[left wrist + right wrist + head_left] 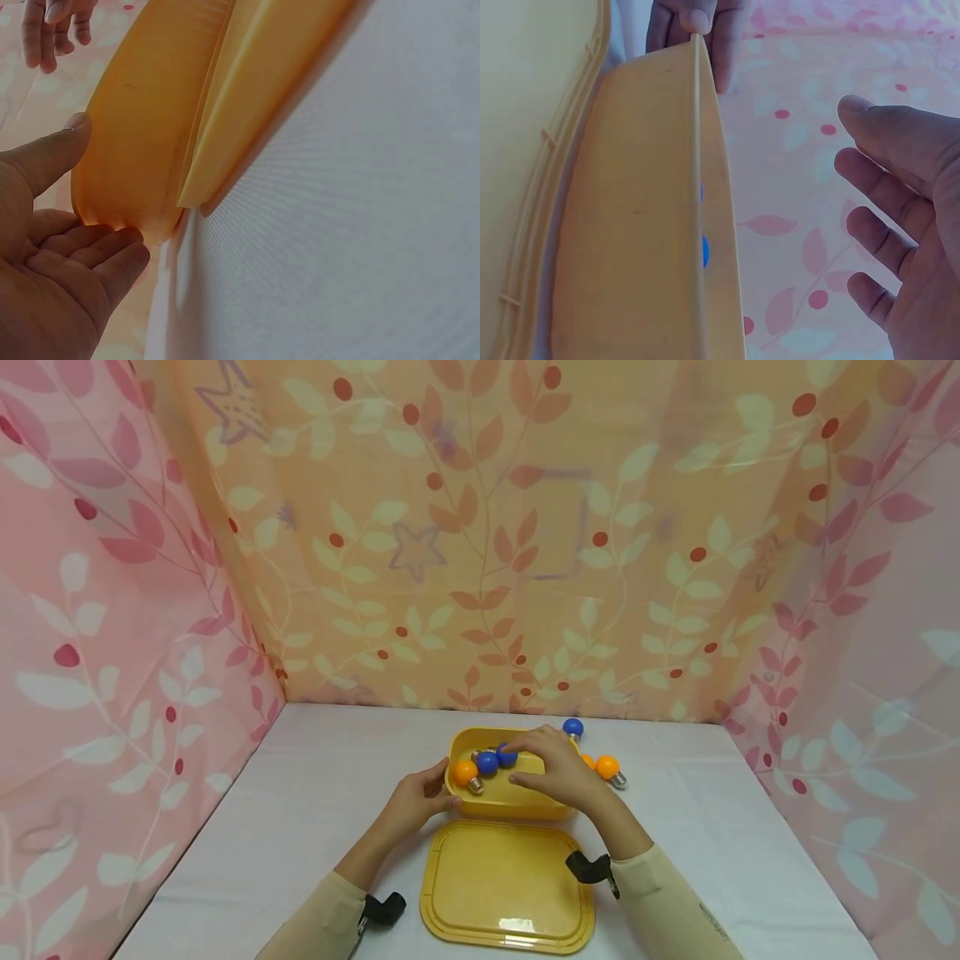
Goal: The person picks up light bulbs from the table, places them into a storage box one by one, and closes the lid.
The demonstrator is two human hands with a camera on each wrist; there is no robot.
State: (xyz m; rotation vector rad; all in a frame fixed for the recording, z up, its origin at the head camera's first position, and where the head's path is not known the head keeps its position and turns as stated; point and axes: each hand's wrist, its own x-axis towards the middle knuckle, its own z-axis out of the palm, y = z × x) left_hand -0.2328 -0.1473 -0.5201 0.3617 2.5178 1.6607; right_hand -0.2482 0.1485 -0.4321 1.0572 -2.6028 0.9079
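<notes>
A yellow plastic box (517, 808) stands on the white tabletop with an orange light bulb (466, 772) and blue light bulbs (487, 764) lying at its left side. My left hand (416, 795) holds the box's left end, thumb near the front corner and fingers against the outer wall (142, 150). Over the right part of the box hovers my right hand (555, 768), fingers spread and loosely bent. Nothing is between the fingers and thumb of that hand (915, 202). Only slivers of blue bulb (705, 251) show past the rim in the right wrist view.
The yellow lid (506, 885) lies flat in front of the box. Right of the box are a blue bulb (573, 728) and an orange bulb (607, 767), with another orange one partly hidden by my right hand. Patterned curtains (480, 543) enclose the table's back and sides.
</notes>
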